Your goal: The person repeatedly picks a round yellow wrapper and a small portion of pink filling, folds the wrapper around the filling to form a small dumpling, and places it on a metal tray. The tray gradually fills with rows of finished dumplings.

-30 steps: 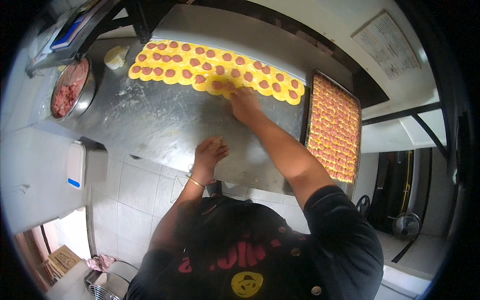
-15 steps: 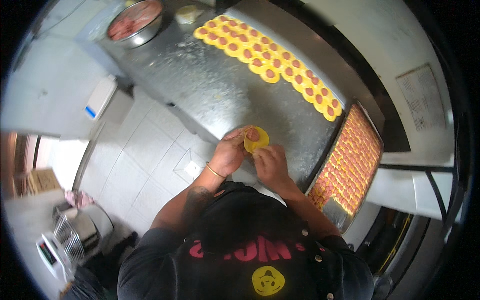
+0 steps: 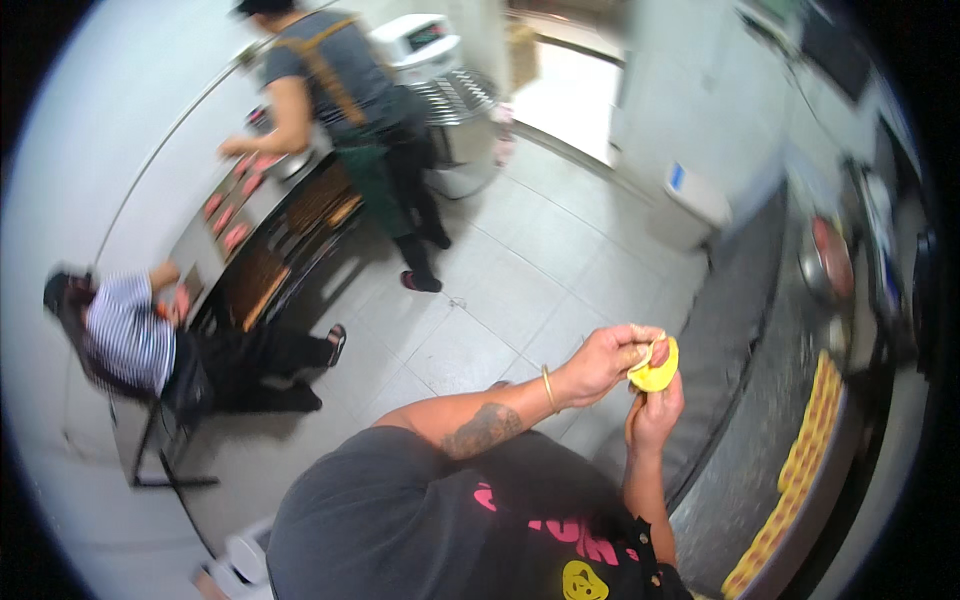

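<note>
A round yellow dough wrapper (image 3: pixel 655 381) with a lump of pinkish meat filling (image 3: pixel 660 352) is held up between my two hands, its rim partly folded over. My left hand (image 3: pixel 597 368), with a bangle at the wrist, pinches the wrapper's left and upper edge between thumb and fingers. From below, my right hand (image 3: pixel 655 412) grips the lower edge; most of its fingers are hidden. On the metal worktable (image 3: pixel 735 470) to the right lie rows of yellow wrappers (image 3: pixel 795 480), each topped with meat. Farther back there stands a metal bowl of meat (image 3: pixel 828 262).
At the far left, one person (image 3: pixel 345 90) stands and another (image 3: pixel 140 335) sits at a bench (image 3: pixel 208 240) bearing pink pieces. A spiral mixer (image 3: pixel 455 105) is behind the standing person. A white bin (image 3: pixel 690 208) stands near the table's far end, on the tiled floor (image 3: pixel 480 300).
My view has swung left, bringing two people and their bench into sight; the filled tray has left view. The wrapper stays in both hands, which now hold it at the right.
</note>
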Action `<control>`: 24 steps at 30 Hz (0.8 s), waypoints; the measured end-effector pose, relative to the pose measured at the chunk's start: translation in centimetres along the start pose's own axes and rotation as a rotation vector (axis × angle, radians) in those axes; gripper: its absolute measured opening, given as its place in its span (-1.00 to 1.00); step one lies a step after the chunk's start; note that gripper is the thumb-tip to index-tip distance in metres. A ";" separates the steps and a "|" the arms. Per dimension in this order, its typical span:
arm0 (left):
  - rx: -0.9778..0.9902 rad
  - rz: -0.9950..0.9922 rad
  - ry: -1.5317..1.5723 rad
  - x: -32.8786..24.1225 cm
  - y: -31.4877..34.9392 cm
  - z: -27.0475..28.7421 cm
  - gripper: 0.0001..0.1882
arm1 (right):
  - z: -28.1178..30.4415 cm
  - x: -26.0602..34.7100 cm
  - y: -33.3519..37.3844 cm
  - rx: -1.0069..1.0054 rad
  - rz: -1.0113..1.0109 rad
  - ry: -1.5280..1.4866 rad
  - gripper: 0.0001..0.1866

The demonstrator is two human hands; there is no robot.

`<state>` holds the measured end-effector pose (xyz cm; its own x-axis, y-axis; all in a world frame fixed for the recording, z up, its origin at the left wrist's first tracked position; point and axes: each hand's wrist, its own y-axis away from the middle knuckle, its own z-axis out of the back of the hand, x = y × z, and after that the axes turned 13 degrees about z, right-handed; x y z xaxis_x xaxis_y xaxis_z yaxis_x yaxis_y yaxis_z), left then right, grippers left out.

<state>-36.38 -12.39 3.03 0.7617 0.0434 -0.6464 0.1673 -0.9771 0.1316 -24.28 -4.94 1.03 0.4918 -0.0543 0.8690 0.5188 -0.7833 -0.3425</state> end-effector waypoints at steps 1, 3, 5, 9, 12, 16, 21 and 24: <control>-0.047 -0.064 -0.028 -1.5 3.2 1.1 -0.59 | -3.2 -0.2 0.6 0.040 -0.007 -0.017 -0.75; -0.161 -0.190 -0.013 -3.4 9.8 3.1 -0.59 | -8.8 -0.5 2.4 0.194 -0.095 -0.073 -0.73; -0.265 -0.306 0.076 -5.0 15.2 4.4 -0.59 | -13.7 0.0 3.7 0.351 -0.155 -0.086 -0.69; -0.334 -0.480 0.157 -8.4 25.2 9.1 -0.59 | -23.5 -2.9 7.4 0.568 -0.184 -0.127 -0.65; -0.453 -0.565 0.104 -12.5 33.3 12.3 -0.62 | -33.1 -4.1 10.6 0.653 -0.213 -0.124 -0.59; -0.569 -0.725 0.062 -17.5 44.1 17.6 -0.68 | -46.1 -6.8 15.7 0.732 -0.264 -0.198 -0.59; -0.849 -0.893 0.029 -20.4 55.1 21.1 -0.68 | -58.4 -8.7 20.4 0.938 -0.385 -0.388 -0.64; -0.970 -1.058 0.091 -20.4 60.1 23.9 -0.70 | -64.8 -11.0 23.4 1.135 -0.476 -0.419 -0.68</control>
<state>-56.80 -76.99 6.15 0.0430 0.6946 -0.7181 0.9937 0.0449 0.1029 -62.88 -62.84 6.55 0.1692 0.4404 0.8817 0.8989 0.2978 -0.3213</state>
